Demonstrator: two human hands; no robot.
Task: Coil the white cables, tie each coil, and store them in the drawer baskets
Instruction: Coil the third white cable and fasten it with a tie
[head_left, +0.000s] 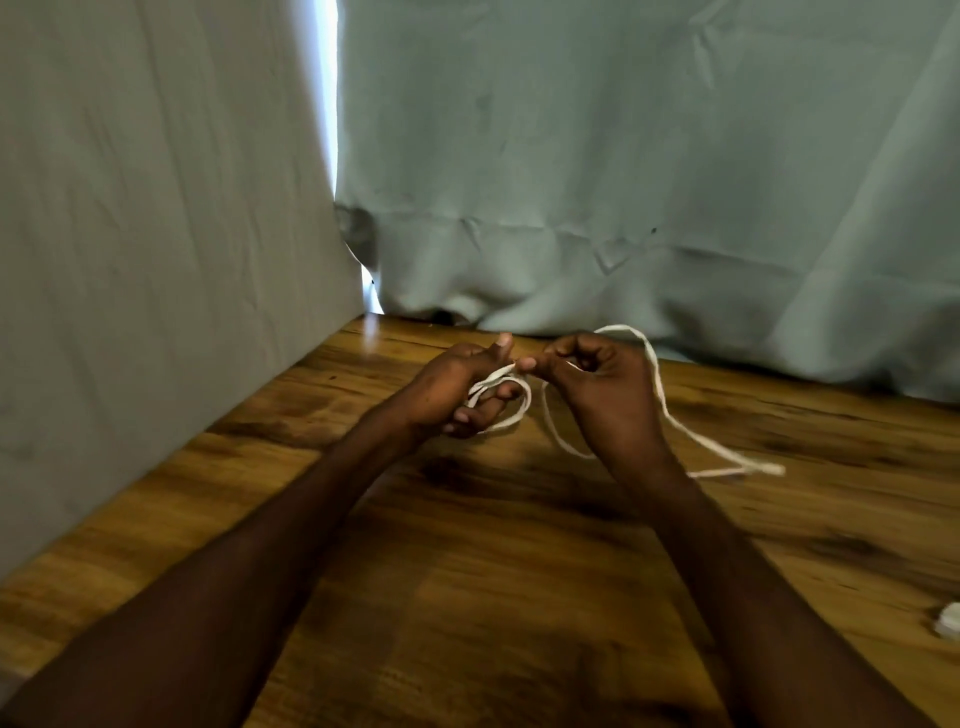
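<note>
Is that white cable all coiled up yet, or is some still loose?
Partly coiled. A few loops of the white cable sit around the left hand, while the right hand pinches it and a long slack run trails across the wooden table.

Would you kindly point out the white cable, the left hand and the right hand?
white cable (662, 400): head view, strand trailing past the right hand.
left hand (457, 387): head view, its back.
right hand (602, 384): head view, its back.

Draped cloth (623, 182) walls off your tabletop's (467, 571) far and left edges. Near half lies bare; white cable (727, 452) trails toward the right edge.
</note>
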